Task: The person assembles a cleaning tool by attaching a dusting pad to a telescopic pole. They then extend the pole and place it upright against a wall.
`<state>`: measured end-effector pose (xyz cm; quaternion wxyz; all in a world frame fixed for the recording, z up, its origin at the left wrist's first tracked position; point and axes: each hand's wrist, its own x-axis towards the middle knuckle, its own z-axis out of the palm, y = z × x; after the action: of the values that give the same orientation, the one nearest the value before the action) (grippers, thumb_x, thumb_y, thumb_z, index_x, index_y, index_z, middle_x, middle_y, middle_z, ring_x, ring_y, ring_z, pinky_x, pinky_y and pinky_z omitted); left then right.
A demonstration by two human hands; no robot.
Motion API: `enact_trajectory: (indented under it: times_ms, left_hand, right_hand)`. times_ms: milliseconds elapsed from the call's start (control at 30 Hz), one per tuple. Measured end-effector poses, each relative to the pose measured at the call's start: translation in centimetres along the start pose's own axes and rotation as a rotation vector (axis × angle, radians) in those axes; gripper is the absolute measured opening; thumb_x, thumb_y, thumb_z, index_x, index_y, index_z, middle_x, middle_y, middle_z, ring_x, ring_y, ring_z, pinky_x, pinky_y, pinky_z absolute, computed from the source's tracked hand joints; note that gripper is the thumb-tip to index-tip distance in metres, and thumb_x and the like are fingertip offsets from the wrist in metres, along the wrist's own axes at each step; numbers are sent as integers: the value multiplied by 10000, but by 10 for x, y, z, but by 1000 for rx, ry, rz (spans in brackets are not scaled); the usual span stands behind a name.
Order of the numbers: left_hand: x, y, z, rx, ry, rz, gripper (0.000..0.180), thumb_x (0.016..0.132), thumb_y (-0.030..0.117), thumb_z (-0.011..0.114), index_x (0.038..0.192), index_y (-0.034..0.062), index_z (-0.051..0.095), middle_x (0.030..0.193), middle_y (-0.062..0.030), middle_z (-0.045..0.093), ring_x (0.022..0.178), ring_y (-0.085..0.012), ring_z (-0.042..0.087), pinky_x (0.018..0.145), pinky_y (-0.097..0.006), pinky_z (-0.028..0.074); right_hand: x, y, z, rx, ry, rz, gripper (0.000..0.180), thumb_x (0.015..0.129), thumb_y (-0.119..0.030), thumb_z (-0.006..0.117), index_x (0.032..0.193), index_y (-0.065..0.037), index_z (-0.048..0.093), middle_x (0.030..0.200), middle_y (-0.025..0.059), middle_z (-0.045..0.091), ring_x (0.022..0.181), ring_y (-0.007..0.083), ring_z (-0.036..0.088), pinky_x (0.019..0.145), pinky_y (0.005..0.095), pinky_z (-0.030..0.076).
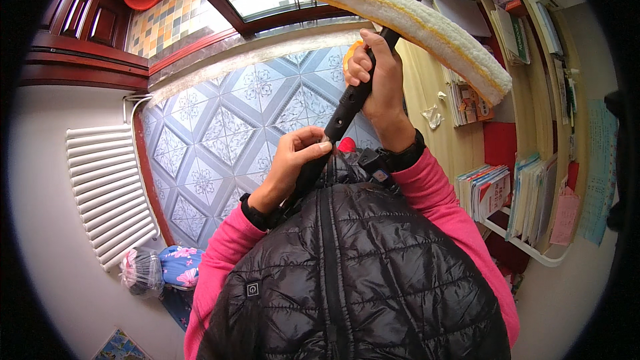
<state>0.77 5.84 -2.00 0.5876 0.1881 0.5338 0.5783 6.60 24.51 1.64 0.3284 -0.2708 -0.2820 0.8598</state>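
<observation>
Holding black handle (348, 101) in right hand (383, 83), full-wrap grip near white fleece head (407, 20). Pinching it lower with left hand (292, 159), narrow grip.

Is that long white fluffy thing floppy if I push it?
The fluffy white head would probably feel soft, since its covering looks woolly. It may be stiff inside, since it reaches past both sides of the black handle without seeming to sag. It might twist easily, being wider than the handle.

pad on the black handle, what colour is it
The pad is white, edged in yellow; it shows best in the head view.
</observation>
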Motion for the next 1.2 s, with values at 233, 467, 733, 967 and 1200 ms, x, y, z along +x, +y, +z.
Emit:
enact_trajectory:
  times_ms: [233, 467, 733, 967, 1200]
  left_hand:
    - [5, -8, 0, -50, 69, -39, 208, 808, 155, 645, 945, 3, 606, 840, -70, 657, 709, -108, 593, 682, -230, 463]
    - [8, -12, -6, -130, 97, -103, 455, 748, 95, 649, 1159, 37, 460, 850, -121, 656, 708, -145, 613, 668, -238, 482]
    - [1, -21, -21, -169, -5, -106, 533, 740, 43, 679, 1216, 34, 439, 907, -70, 599, 809, -135, 585, 734, -249, 465]
    - [-75, -27, -79, 297, -180, -547, 261, 802, 84, 689, 1012, 47, 540, 848, 16, 570, 768, -65, 525, 676, -224, 439]
    - [-58, 26, -65, -211, -467, -658, 184, 873, 100, 636, 865, 71, 454, 592, -7, 475, 475, -121, 512, 482, -281, 451]
  right_hand:
    - [6, 9, -8, 11, 102, 43, 271, 856, -195, 598, 681, -124, 403, 521, -28, 379, 405, 85, 383, 426, 252, 360]
    - [10, 31, -26, 69, 55, 95, 204, 858, -180, 570, 729, -115, 425, 538, -25, 370, 408, 83, 363, 424, 252, 351]
    - [13, 43, -35, 93, 39, 174, 193, 887, -203, 537, 736, -140, 436, 524, -53, 336, 403, 63, 335, 410, 228, 314]
    - [62, 5, -52, 131, 91, 81, 259, 836, -199, 598, 675, -138, 405, 514, -43, 327, 402, 79, 343, 412, 259, 327]
    - [230, -81, -8, 269, -254, 244, 248, 857, -133, 573, 699, -143, 382, 535, -68, 337, 421, 44, 353, 412, 207, 354]
